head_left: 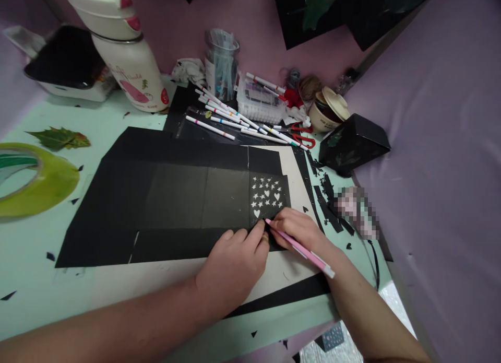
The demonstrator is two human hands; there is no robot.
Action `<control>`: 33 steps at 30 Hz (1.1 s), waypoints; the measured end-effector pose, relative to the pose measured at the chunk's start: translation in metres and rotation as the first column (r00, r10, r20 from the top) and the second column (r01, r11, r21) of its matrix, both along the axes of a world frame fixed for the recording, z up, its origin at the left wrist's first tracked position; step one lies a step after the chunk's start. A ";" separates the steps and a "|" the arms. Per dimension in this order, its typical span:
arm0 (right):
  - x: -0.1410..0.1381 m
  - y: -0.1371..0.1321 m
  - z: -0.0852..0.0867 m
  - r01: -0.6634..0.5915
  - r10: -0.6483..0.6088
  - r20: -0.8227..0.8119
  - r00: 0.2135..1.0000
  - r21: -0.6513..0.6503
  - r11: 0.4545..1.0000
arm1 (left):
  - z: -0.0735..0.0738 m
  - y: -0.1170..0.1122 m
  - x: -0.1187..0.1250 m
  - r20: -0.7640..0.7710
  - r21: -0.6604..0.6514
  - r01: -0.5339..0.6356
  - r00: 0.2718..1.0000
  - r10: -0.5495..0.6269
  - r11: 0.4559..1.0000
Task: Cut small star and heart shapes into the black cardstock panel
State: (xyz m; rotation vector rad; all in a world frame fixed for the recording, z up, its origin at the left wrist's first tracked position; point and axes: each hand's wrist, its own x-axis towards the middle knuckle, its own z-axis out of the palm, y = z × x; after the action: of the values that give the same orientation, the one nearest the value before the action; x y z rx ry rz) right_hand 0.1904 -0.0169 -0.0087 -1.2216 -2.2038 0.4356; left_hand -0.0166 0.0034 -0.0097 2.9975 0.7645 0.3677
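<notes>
A large sheet of black card (172,196) with fold lines and slits lies before me. Near its right end, small star and heart cut-outs (267,194) show white through the card. My left hand (237,264) rests on the lower right part of the card, pressing it with its fingertips, the fingers slightly apart. Just to the right, my right hand (299,230) is closed around a slim pink pen-shaped craft knife (303,248). The knife's front end touches down beside my left index finger, below the cut-outs; its very tip is hidden.
White-barrelled markers (227,115) and red-handled scissors (303,136) lie behind the card. A bottle (133,70), a jar (222,65) and a black box (354,143) stand around it. Black scraps (326,198) litter the right side; a yellow-green tape roll (58,183) lies left.
</notes>
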 end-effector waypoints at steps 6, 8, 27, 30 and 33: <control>0.001 -0.001 0.011 -0.022 0.029 0.090 0.996 -0.077 0.997 | 0.005 0.002 0.002 -0.082 -0.070 -0.002 0.997 -0.004 0.998; 0.002 -0.002 0.014 -0.025 0.035 0.113 0.993 -0.084 0.996 | 0.005 0.002 0.002 -0.096 -0.081 0.005 0.995 -0.013 0.997; 0.006 -0.007 0.000 0.026 -0.029 -0.051 0.998 -0.071 0.997 | 0.005 0.002 0.002 -0.110 -0.098 0.015 0.994 -0.026 0.995; 0.005 -0.007 -0.001 0.025 -0.032 -0.086 0.996 -0.077 0.997 | 0.005 0.002 0.001 -0.103 -0.097 0.015 0.994 -0.025 0.995; 0.004 -0.007 0.003 0.021 -0.030 -0.100 0.995 -0.087 0.996 | 0.005 0.002 0.002 -0.102 -0.091 0.009 0.995 -0.018 0.996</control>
State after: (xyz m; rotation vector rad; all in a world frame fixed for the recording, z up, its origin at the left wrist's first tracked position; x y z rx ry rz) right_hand 0.1946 -0.0237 -0.0060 -1.2429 -2.1004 0.5749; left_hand -0.0150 0.0057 -0.0043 2.9539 0.7459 0.1743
